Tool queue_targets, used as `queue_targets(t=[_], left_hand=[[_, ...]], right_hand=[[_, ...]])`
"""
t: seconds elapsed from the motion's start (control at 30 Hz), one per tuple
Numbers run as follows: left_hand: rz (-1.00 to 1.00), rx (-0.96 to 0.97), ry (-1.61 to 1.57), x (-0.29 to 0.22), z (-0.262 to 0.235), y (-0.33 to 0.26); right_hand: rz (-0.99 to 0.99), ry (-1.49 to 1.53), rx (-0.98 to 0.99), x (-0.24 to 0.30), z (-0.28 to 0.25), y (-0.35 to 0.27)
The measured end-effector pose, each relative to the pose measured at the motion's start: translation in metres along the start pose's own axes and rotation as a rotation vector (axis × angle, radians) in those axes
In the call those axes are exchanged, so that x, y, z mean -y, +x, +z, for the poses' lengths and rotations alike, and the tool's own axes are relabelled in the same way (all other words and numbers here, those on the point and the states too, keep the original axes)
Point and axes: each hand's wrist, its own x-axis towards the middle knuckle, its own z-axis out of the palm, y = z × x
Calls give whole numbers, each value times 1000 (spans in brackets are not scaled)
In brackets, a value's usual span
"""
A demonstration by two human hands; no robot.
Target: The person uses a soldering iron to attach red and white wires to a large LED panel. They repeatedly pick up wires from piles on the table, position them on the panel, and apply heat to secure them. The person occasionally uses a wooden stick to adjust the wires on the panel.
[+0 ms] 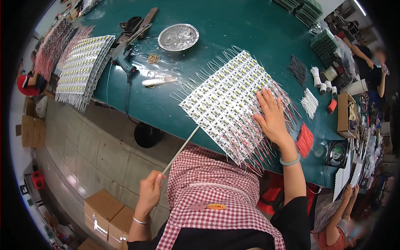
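A white panel of small circuit boards [227,98] with rows of yellow-green parts lies at a slant on the green table. Thin wires stick out along its edges, white on the far side and red and white on the right. My right hand [273,118] rests flat on the panel's right part, fingers spread. In front of the table edge, my left hand [152,189] is closed round one end of a thin pale strip [182,148]. The strip's other end reaches the panel's near left edge; whether it is joined there I cannot tell.
Left of the panel are a soldering iron-like corded tool [123,62], a metal dish [178,37] and a white tube-like piece [159,81]. More wired panels [81,66] overhang the left edge. Red wires [304,140], white wires [309,103] and a fan [336,153] lie right. Other people work there.
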Motion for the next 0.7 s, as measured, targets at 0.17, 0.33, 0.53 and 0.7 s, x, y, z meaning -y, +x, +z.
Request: queue_targets(t=[0.17,0.33,0.53,0.7], left_hand=[[10,5,-34,4,1,5],[6,22,-53,7,1,6],[92,-5,32,-10,11,14],[177,8,70,-28,20,32]], right_hand=[[-12,-5,-12,0,0,0],[-10,-12,-18,-1,2,0],[-7,-14,-13,0,1,0],[-9,-33,-11,1,1,0]])
